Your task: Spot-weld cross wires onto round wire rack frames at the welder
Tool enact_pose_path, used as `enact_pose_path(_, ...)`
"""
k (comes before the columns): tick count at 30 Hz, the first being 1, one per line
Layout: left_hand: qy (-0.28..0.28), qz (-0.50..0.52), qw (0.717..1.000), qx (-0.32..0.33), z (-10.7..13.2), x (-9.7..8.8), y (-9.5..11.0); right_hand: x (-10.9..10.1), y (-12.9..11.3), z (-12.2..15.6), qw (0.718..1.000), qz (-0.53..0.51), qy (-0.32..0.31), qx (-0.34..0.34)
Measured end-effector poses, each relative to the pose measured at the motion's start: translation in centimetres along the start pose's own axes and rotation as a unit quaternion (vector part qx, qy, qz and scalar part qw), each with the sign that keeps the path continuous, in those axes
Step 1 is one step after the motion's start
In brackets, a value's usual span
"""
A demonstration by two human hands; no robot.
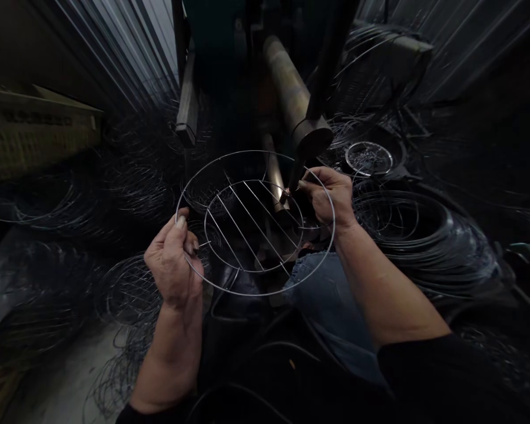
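Observation:
I hold a round wire grille in front of me: an outer ring, an inner ring and several straight cross wires. My left hand is closed on the outer ring at its left side, thumb on top. My right hand pinches the right side of the grille, near the inner ring. Just left of my right fingers the grille sits at the tip of a dark welding electrode, which hangs from a machine arm. A brass-coloured cylinder runs back behind it.
Stacks of finished wire grilles lie at the left. Coils of dark wire rings pile up at the right, with one small bright ring on top. Corrugated metal walls stand behind. My knee in blue jeans is below the grille.

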State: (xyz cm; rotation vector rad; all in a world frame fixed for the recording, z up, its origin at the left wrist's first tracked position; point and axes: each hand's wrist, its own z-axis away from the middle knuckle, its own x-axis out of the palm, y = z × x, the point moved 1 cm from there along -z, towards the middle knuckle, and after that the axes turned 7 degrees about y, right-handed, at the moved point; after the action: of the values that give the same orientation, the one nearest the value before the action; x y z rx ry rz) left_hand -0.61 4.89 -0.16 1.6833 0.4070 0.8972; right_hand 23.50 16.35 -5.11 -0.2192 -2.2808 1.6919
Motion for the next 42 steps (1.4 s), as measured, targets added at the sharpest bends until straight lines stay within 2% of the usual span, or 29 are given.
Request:
enact_pose_path(9,-0.009,-0.01,1.0,0.009,-0.1,0.2,0.0,0.2,0.2,-0.6,1.0,0.004,-0.004,-0.008)
enact_pose_path(13,-0.013,-0.023,1.0,-0.006,1.0,-0.4,0.0,0.0,-0.7,-0.2,0.999,-0.003,0.008,0.033)
enact_pose_path(16,-0.022,-0.033,0.999,-0.017,1.3,-1.2,-0.1,-2.0,-2.3,1.6,0.996,-0.021,0.004,0.087)
enact_pose_path(18,-0.021,-0.033,0.999,-0.002,0.3,-1.4,-0.3,-3.7,-3.4,3.6,0.99,-0.031,-0.023,0.136)
enact_pose_path(20,-0.015,-0.016,1.0,0.015,-1.9,-0.9,-0.5,-4.9,-4.1,5.7,0.981,-0.041,-0.061,0.18)
enact_pose_path(21,-0.019,-0.001,1.0,0.012,-3.3,-0.3,-0.7,-5.2,-4.4,6.7,0.98,-0.046,-0.061,0.182)
enact_pose_path(22,-0.044,0.011,0.999,-0.018,-4.8,0.4,-0.8,-5.2,-4.5,7.5,0.982,-0.053,-0.047,0.175)
enact_pose_path(24,-0.129,-0.002,0.986,-0.103,-7.1,2.1,-1.1,-4.7,-4.4,8.5,0.987,-0.066,0.013,0.144)
enact_pose_path(26,-0.194,-0.015,0.968,-0.158,-8.0,3.3,-0.9,-3.8,-4.1,8.9,0.988,-0.067,0.07,0.116)
enact_pose_path(27,-0.21,-0.026,0.963,-0.17,-7.8,3.5,-0.7,-3.5,-3.9,8.9,0.988,-0.065,0.088,0.105)
enact_pose_path(29,-0.2,-0.057,0.964,-0.164,-6.3,2.9,-0.3,-3.1,-3.5,8.4,0.988,-0.064,0.112,0.083)
enact_pose_path(33,-0.143,-0.078,0.982,-0.094,-0.7,-0.1,0.6,-2.9,-2.9,6.0,0.987,-0.059,0.134,0.072)
enact_pose_path(37,-0.098,-0.076,0.989,-0.075,3.9,-2.3,0.9,-1.5,-2.1,2.8,0.989,-0.061,0.1,0.092)
enact_pose_path(42,-0.062,-0.064,0.992,-0.093,6.0,-3.3,0.9,0.4,-1.3,0.4,0.992,-0.08,0.026,0.094)
